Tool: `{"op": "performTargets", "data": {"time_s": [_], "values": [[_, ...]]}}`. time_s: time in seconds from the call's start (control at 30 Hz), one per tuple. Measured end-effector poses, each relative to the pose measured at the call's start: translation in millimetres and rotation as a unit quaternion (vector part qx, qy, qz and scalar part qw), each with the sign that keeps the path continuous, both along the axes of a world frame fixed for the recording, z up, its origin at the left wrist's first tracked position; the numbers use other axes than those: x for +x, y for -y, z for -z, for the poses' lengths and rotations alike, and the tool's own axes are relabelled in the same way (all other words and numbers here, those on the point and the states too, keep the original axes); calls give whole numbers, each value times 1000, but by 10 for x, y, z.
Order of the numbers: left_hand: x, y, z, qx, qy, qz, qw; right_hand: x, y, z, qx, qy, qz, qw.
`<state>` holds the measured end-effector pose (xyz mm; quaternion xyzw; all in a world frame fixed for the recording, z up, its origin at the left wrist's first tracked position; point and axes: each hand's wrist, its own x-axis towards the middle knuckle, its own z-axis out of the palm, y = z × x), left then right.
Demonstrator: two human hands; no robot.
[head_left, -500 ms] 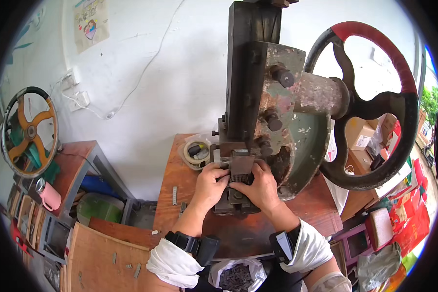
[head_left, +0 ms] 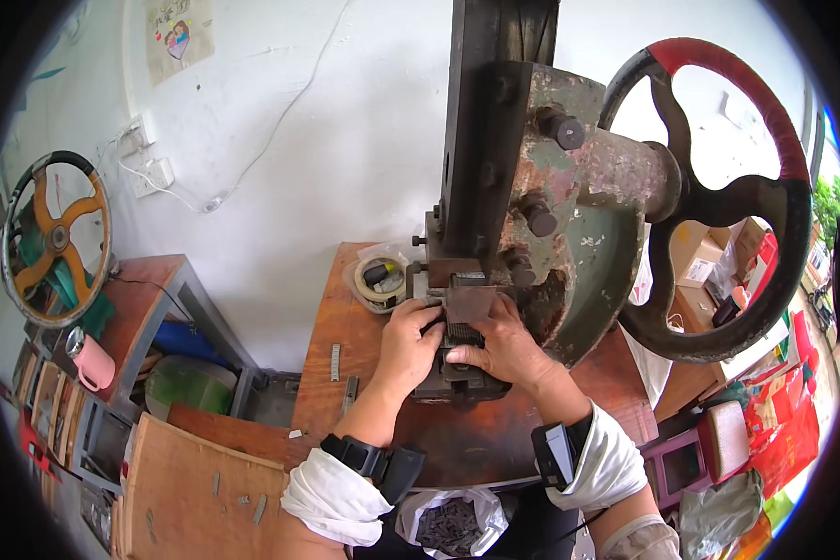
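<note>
Both my hands are at the die at the foot of a green-and-rust hand press [head_left: 560,177]. A dark ribbed metal piece [head_left: 464,333] lies between them, below a flat brownish metal plate [head_left: 471,304]. My left hand [head_left: 409,342] is closed at the left side of the ribbed piece; what its fingertips pinch is hidden. On the other side, my right hand [head_left: 513,347] is closed round the right edge of the ribbed piece. Its fingers reach up beside the plate, and its thumb lies across the lower front, above the dark base block [head_left: 462,385].
A big handwheel [head_left: 784,271] stands at the press's right. On the wooden table [head_left: 322,327] are a clear tub [head_left: 357,271] with a tape roll, and small metal strips [head_left: 335,362]. A white bag [head_left: 495,523] of dark pieces sits below me. A pink mug [head_left: 91,359] stands left.
My view has shifted slightly, so the press sits higher and further right. The brownish plate looks shorter and more tilted. My right thumb has straightened across the front of the die.
</note>
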<state>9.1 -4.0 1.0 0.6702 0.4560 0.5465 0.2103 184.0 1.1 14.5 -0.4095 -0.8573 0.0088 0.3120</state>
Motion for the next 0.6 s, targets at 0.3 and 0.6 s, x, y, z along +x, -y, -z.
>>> {"op": "performTargets", "data": {"time_s": [0.3, 0.6], "values": [[34, -23, 44, 35, 11, -33, 999, -9, 12, 40, -3, -40, -13, 999], [31, 60, -34, 47, -15, 24, 999, 38, 263, 12, -11, -145, -3, 989]]}}
